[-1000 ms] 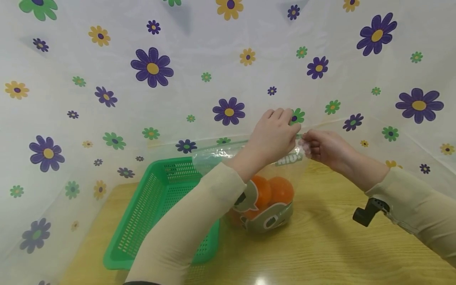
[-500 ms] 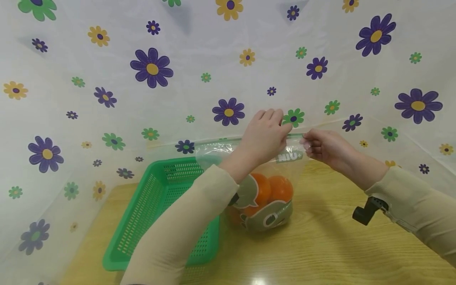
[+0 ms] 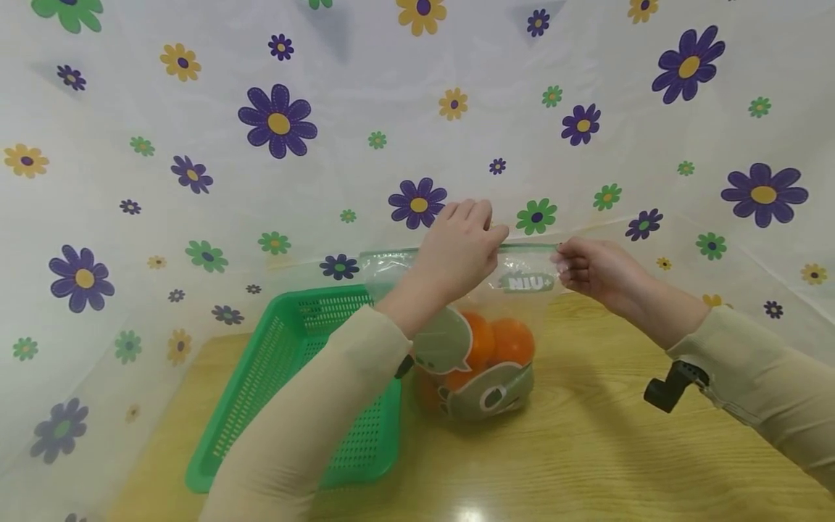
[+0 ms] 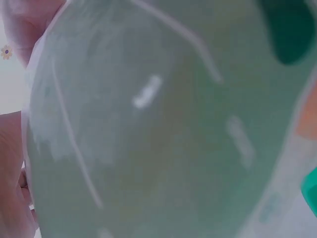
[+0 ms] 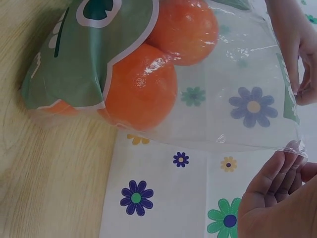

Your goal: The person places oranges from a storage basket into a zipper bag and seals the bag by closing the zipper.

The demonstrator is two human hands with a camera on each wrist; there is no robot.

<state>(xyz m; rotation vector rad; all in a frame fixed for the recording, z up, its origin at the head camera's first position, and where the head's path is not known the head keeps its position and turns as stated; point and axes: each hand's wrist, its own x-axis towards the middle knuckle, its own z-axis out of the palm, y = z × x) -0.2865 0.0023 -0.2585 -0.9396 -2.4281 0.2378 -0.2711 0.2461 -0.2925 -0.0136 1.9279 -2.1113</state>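
Note:
A see-through plastic zip bag (image 3: 530,281) with green-grey print stands upright on the table. Several oranges (image 3: 512,341) fill its lower part. My right hand (image 3: 600,272) pinches the bag's top right corner, fingertips and thumb together on the film. Further left along the green top edge, my left hand (image 3: 459,250) pinches the zip strip between thumb and fingers. In the right wrist view the two oranges nearest the camera (image 5: 143,87) press against the film, below a wide stretch of bare bag. The bag's green print (image 4: 158,129) nearly fills the left wrist view.
A green perforated basket (image 3: 293,355) stands on the wooden table (image 3: 587,435) left of the bag, partly behind my left forearm. A white sheet with printed flowers (image 3: 339,94) hangs behind and at both sides.
My left hand has slid leftward along the bag's top edge, uncovering more of the strip and the printed label. The right hand has stayed at the corner.

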